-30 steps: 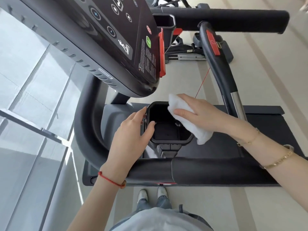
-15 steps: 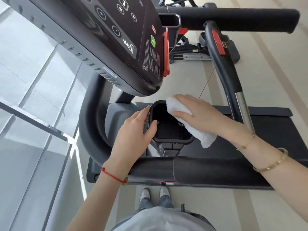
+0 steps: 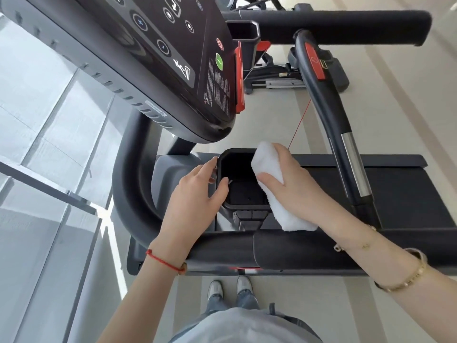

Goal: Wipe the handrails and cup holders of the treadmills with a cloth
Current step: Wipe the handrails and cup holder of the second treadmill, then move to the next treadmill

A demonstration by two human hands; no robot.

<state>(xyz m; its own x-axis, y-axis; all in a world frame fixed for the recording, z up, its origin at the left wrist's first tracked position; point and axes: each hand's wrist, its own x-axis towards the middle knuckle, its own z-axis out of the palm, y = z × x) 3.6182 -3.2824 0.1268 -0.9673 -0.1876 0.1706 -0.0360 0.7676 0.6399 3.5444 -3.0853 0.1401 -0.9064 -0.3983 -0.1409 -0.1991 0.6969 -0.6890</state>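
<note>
Beige gym flooring lies below the cup holder [image 3: 243, 179]. We note our left hand [image 3: 195, 194] gripping its left rim, our right hand [image 3: 291, 179] pressing the white cloth [image 3: 274, 184] on its right rim.

Cloth [image 3: 272, 184] on cup holder [image 3: 223, 169] (right rim)
</note>
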